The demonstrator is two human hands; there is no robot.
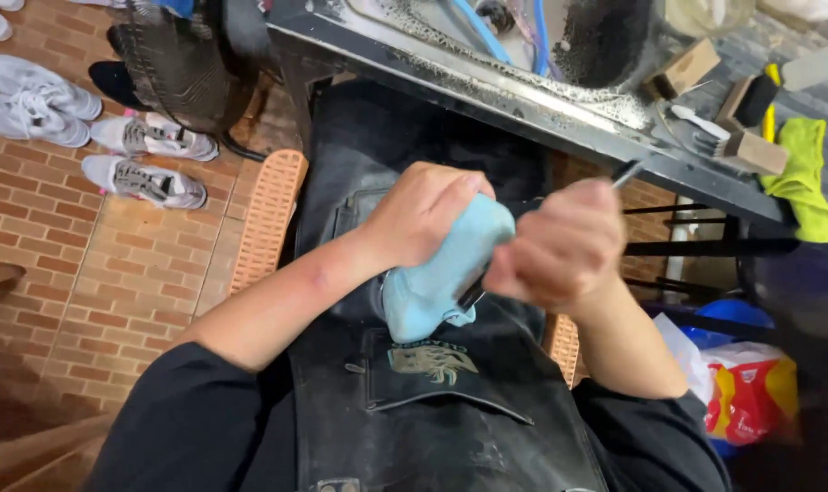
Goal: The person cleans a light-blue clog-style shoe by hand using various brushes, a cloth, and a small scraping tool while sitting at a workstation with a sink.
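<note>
Light blue shoe (pixel 437 273), held right over the lap on a black leather apron (pixel 414 401), clamped in the left hand (pixel 423 214) from above. Fingers wrapped over the top, so pretty firm grip by the look of it. Right hand (pixel 560 241) just beside it, closed tight around a thin dark-handled tool (pixel 473 293), probably a small brush; lower end touching the side of the shoe, other end poking out past the knuckles. Bit blurred there, so hard to tell the tip exactly.

Only the head view here, looking straight down. Beyond the hands: a dark metal bench (pixel 523 100) edge, grimy and speckled, with blue hoses up top. Further off past the right hand, a yellow-green cloth (pixel 806 173) on the bench and a white-handled brush (pixel 705 128) near some small blocks. Below the right elbow, a red and yellow bag (pixel 751 392). Way off past the left arm, pairs of white sneakers (pixel 145 159) lined up on the brick floor (pixel 59 219), plus a black fan (pixel 177 64).

Step in hand, best guess: scrubbing or detailing along the shoe's side near the sole. Next move likely calls for turning the shoe in the left hand to bring up a fresh patch, keeping the grip steady so the tool doesn't skid.
</note>
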